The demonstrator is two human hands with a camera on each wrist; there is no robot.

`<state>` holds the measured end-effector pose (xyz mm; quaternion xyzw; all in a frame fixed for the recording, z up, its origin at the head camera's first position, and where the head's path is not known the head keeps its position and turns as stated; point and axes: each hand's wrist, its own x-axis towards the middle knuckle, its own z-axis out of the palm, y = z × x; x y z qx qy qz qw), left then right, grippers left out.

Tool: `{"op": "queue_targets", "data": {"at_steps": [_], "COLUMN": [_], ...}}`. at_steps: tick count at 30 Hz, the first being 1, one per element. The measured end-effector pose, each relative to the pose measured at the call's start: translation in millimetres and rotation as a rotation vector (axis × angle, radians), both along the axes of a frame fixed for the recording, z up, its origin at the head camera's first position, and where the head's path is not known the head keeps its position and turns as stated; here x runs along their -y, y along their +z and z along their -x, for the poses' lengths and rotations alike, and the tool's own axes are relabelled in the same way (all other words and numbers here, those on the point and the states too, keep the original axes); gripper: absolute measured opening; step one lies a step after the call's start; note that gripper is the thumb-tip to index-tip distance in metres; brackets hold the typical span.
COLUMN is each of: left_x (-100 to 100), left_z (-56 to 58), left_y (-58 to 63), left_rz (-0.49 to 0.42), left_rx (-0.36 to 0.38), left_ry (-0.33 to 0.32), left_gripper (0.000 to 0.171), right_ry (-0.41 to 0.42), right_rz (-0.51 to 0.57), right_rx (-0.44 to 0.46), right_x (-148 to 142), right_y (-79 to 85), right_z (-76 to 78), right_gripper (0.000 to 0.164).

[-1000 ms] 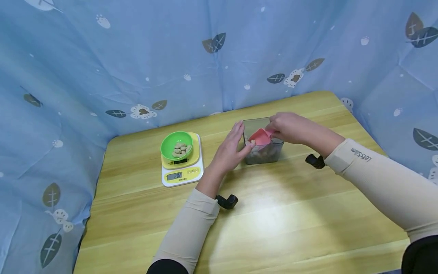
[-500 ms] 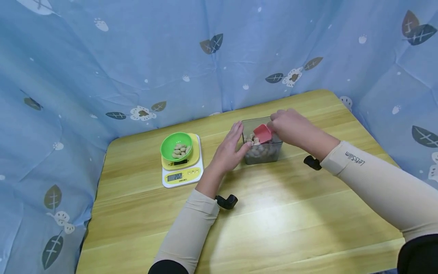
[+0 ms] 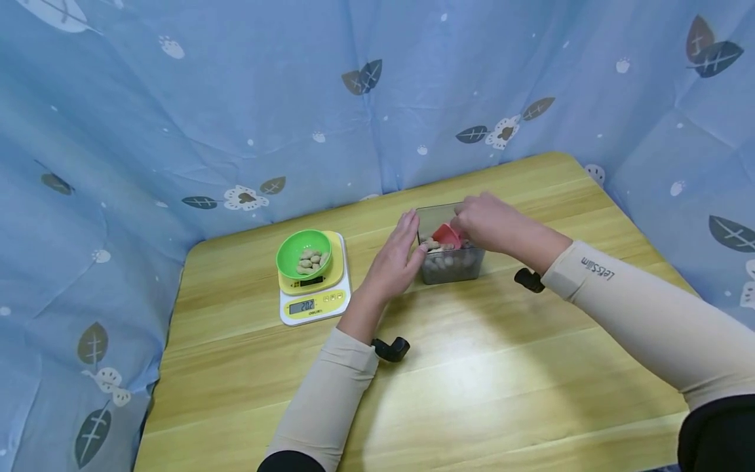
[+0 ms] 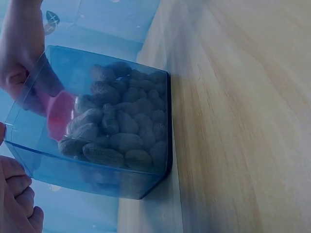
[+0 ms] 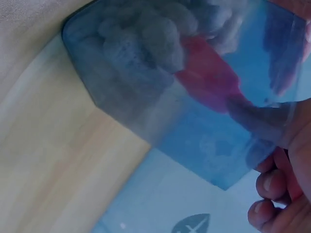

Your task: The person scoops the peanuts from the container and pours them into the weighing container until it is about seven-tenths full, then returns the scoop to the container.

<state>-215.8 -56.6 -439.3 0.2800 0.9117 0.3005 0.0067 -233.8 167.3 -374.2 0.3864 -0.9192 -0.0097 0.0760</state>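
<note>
A clear, dark-tinted box (image 3: 451, 272) of unshelled peanuts (image 4: 127, 124) stands on the table. My right hand (image 3: 486, 223) grips the handle of a pink scoop (image 3: 446, 236) and reaches over the box's right rim. The scoop's bowl dips among the peanuts inside the box, partly hidden by them in the right wrist view. My left hand (image 3: 392, 259) rests against the box's left side, fingers extended along the wall and thumb at the front left corner of the rim.
Left of the box, a yellow and white kitchen scale (image 3: 315, 307) carries a green bowl (image 3: 288, 254) with several peanuts; its display reads about 202. A blue patterned curtain (image 3: 307, 98) hangs behind the wooden table (image 3: 472, 380).
The scoop first tilts upward and shifts slightly right, then drops lower and left among the peanuts with my right hand. My left hand stays at the box; the scale reading looks unchanged.
</note>
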Motion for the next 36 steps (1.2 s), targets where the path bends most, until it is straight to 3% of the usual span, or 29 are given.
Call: {"op": "queue_targets", "data": {"at_steps": [5,11,19,30,36], "left_x": [0,0,-2,-3,-3], "left_z": [-0.6,-2.6,-5.0,-5.2,-6.5], "left_y": [-0.5,-3.0,-4.0,-1.9,-2.2], "left_rz": [0.006,0.005,0.006,0.009,0.013], "left_rx": [-0.005,-0.006,-0.015,-0.027,-0.038], "left_ry": [-0.003,-0.005,-0.001,0.003,0.006], "left_gripper": [0.063,0.064,0.067,0.067,0.068], "right_ry": [-0.058,-0.044,-0.099,-0.114,-0.128], "right_rz": [0.035,0.111,0.147,0.203,0.25], "right_rx": [0.052,0.165,0.395,0.472,0.477], "right_x": [-2,-8,-16,-20,-19], "right_y": [-3.6,-3.0,12.3,15.7,8.6], "right_z": [3.0,6.8,7.2,6.5,8.4], "right_gripper": [0.011,0.015,0.015,0.007,0.005]}}
